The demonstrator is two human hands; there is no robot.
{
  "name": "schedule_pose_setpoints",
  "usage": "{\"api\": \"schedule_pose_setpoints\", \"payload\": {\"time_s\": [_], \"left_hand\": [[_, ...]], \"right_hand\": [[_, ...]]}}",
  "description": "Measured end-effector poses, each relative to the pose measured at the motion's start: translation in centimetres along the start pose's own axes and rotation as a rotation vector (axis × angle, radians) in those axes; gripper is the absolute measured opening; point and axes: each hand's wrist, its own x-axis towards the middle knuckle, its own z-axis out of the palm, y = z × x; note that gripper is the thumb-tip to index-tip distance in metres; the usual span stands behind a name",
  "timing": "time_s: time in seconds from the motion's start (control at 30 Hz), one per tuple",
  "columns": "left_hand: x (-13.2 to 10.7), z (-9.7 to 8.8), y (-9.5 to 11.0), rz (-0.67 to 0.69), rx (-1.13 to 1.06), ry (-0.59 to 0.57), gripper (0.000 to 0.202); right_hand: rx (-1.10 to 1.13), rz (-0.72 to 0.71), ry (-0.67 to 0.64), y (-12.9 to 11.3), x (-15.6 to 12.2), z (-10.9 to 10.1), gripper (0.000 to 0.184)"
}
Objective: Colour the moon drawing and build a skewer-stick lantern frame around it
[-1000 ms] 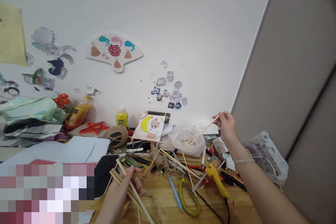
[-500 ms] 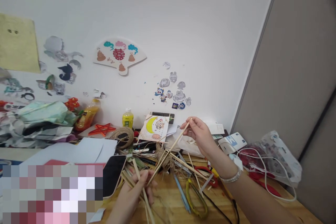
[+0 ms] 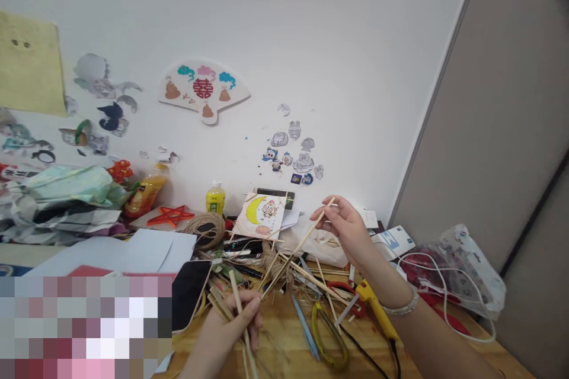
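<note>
Watching the head view remotely, I identified snagging as the chief hazard: the thin stick (image 3: 304, 240) slanted across the twine (image 3: 279, 275) and loose sticks behind it, so a sideways sweep could have hooked them. Excess bending force could also have snapped the slender shaft. A second risk lay in the left hand (image 3: 243, 321), where a loosened grip could have spilled the bundled sticks (image 3: 236, 291) onto the wooden tabletop (image 3: 284, 346). I also judged that a low right forearm could have knocked the yellow glue gun (image 3: 376, 308) beside it.

Pose: the right hand (image 3: 344, 226) was raised, its thumb and fingers pinching the thin stick near its upper end, wrist above the table. The left hand was lower, fingers curled around the bundle, thumb uppermost. The thin stick's lower end reached the left fingers; I could not tell whether they gripped it.
</note>
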Motion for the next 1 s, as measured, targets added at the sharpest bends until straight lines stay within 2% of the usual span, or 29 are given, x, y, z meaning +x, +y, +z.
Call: {"api": "schedule_pose_setpoints", "payload": {"time_s": [0.2,0.33,0.4,0.47,0.53,0.6,0.67,0.77,0.9,1.0], "left_hand": [[0.1,-0.2,-0.3,-0.014,0.01,-0.003,0.051],[0.7,-0.9,-0.8,-0.015,0.033,-0.085,0.05],[1.2,-1.2,-1.3,-0.017,0.03,-0.125,0.051],[1.7,-1.6,-1.9,-0.029,0.012,-0.12,0.054],[2.1,-1.8,-2.6,-0.049,-0.011,-0.087,0.059],[2.4,-2.0,-3.0,-0.063,-0.029,-0.063,0.063],[2.4,-2.0,-3.1,-0.07,-0.032,-0.06,0.063],[2.1,-1.9,-2.6,-0.073,-0.011,-0.065,0.063],[1.8,-1.8,-2.1,-0.088,0.015,-0.065,0.063],[1.8,-1.9,-2.1,-0.088,0.018,-0.062,0.062]], "right_hand": [[0.012,0.021,0.019,0.2,-0.2,0.0,0.033],[-0.005,0.046,-0.022,0.2,-0.8,1.0,0.034],[-0.058,0.068,-0.056,-0.1,-0.7,0.7,0.034],[-0.127,0.01,-0.03,-0.4,0.0,-0.6,0.033],[-0.234,-0.158,0.08,-0.4,1.3,-2.9,0.03],[-0.49,-0.283,0.164,0.3,3.0,-5.8,0.024],[-0.954,-0.21,0.044,1.6,4.3,-8.4,0.023],[-1.18,-0.088,-0.113,4.6,5.1,-10.6,0.019],[-1.43,0.07,-0.299,8.8,4.8,-10.5,0.018],[-1.572,0.185,-0.377,11.6,5.1,-9.7,0.021]]}}
